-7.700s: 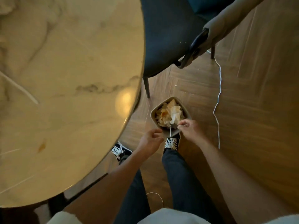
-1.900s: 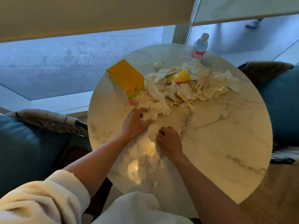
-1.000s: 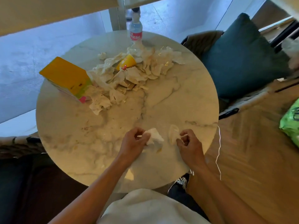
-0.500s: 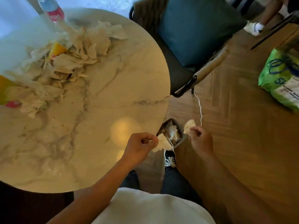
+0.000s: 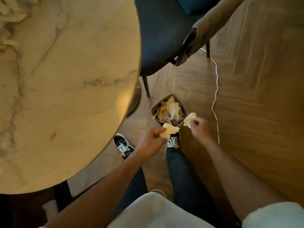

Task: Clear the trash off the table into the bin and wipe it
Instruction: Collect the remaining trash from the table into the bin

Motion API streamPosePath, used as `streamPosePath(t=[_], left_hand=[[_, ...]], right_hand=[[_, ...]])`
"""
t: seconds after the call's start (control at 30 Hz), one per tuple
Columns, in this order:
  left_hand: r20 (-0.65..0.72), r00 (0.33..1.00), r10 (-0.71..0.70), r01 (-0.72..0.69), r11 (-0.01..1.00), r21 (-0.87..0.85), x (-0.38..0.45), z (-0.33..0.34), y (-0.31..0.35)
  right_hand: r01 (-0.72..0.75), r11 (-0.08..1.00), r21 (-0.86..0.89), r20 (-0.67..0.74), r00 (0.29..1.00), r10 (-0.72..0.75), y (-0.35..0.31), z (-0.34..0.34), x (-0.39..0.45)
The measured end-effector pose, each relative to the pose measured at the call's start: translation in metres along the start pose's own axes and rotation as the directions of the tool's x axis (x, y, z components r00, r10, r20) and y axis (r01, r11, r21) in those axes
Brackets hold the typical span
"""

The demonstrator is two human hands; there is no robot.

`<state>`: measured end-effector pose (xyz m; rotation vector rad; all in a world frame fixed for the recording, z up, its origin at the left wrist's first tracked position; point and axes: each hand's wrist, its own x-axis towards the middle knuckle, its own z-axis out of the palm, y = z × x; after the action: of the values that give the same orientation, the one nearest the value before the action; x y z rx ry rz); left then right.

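— Two hands, ours, hang over the floor. What surrounds them?

— Our round marble table (image 5: 69, 89) fills the left. Past its edge stands a dark chair (image 5: 162, 35); a white cord (image 5: 215, 89) trails across the wood floor (image 5: 256, 96). Our sneakers (image 5: 123, 146) stand below.

— And the bin?

— Our small bin (image 5: 185, 107) sits on the floor just beyond our feet, heaped with crumpled paper (image 5: 172, 109).

— What do we hold?

— Our left hand (image 5: 150, 142) pinches a crumpled tissue (image 5: 169, 131) at the bin's near rim. Our right hand (image 5: 199, 129), fingers curled, grips another tissue wad (image 5: 189, 119) beside the bin's right edge.
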<state>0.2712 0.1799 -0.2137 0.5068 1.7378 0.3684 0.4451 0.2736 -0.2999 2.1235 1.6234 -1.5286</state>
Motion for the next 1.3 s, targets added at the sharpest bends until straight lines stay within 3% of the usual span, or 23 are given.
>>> streamPosePath(t=[0.3,0.4,0.63,0.77,0.93,1.17,1.3], left_hand=[[-0.078,0.961,-0.264,0.262,0.964,-0.038,0.107,0.03,-0.034],[-0.072,0.942,-0.329,0.324,0.943,-0.073,0.14,0.035,-0.034],[-0.021,0.957,-0.289,0.288,0.957,-0.032,0.182,0.051,-0.019],[-0.068,0.963,-0.261,0.263,0.965,0.021,0.155,0.051,-0.011],[0.005,0.966,-0.258,0.258,0.965,0.039,0.092,0.04,-0.01],[0.014,0.983,-0.184,0.184,0.982,-0.039,-0.001,-0.008,0.004],[-0.008,1.0,-0.022,0.021,0.989,-0.144,-0.053,-0.047,0.028]], right_hand=[[-0.055,0.998,-0.008,0.322,0.945,0.055,0.027,0.082,0.115],[-0.105,0.994,0.026,0.348,0.933,0.09,0.029,0.096,0.138],[-0.175,0.984,0.017,0.324,0.932,0.16,0.059,0.071,0.136],[-0.204,0.979,0.023,0.29,0.938,0.189,0.06,0.05,0.118],[-0.141,0.99,0.007,0.271,0.953,0.134,0.027,0.032,0.082],[0.065,0.994,-0.09,0.282,0.959,-0.038,-0.053,0.004,0.001],[0.191,0.966,-0.175,0.246,0.958,-0.145,-0.104,-0.016,-0.049]])
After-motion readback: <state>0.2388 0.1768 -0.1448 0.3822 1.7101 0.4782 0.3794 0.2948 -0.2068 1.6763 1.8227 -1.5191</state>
